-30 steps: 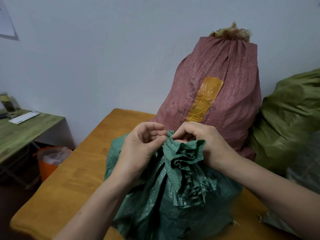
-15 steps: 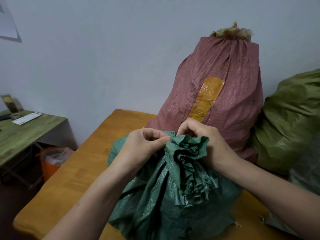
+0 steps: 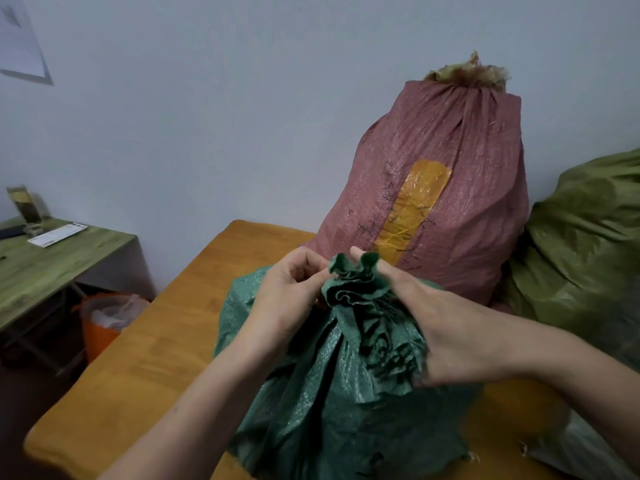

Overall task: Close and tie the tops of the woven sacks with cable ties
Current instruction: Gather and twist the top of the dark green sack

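Orange-brown wooden tabletop (image 3: pixel 145 358), smooth, with a rounded edge, lying below and to the left of the fingers. Green woven sack (image 3: pixel 329 410): glossy plastic weave, bulging body standing on the tabletop directly under both hands, its mouth drawn into a tight ruffled neck (image 3: pixel 353 292) of deep pleats between the fingers. Left hand (image 3: pixel 287 299): fingers curled, thumb and forefinger pinching the left edge of the ruffle. Right hand (image 3: pixel 433 323): wrapped against the right side of the pleats, fingers mostly hidden behind the fabric, one fingertip showing above the ruffle. Red woven sack (image 3: pixel 460 161): tall, rounded, just beyond the fingertips, standing upright on the same tabletop, mouth already cinched into a frayed yellowish tuft (image 3: pixel 467 72), with a strip of yellow tape (image 3: pixel 415 199) over dark markings on its front. Olive-green sack (image 3: pixel 581 244): crumpled, right of the right hand's fingers, touching the red one. Side desk (image 3: pixel 52 271): greenish wood grain, well left of the left fingers, bearing a white paper slip (image 3: pixel 57 234). Orange bin (image 3: pixel 100 323) with a clear liner beneath that desk. Plain pale wall (image 3: pixel 207 116) farthest back.
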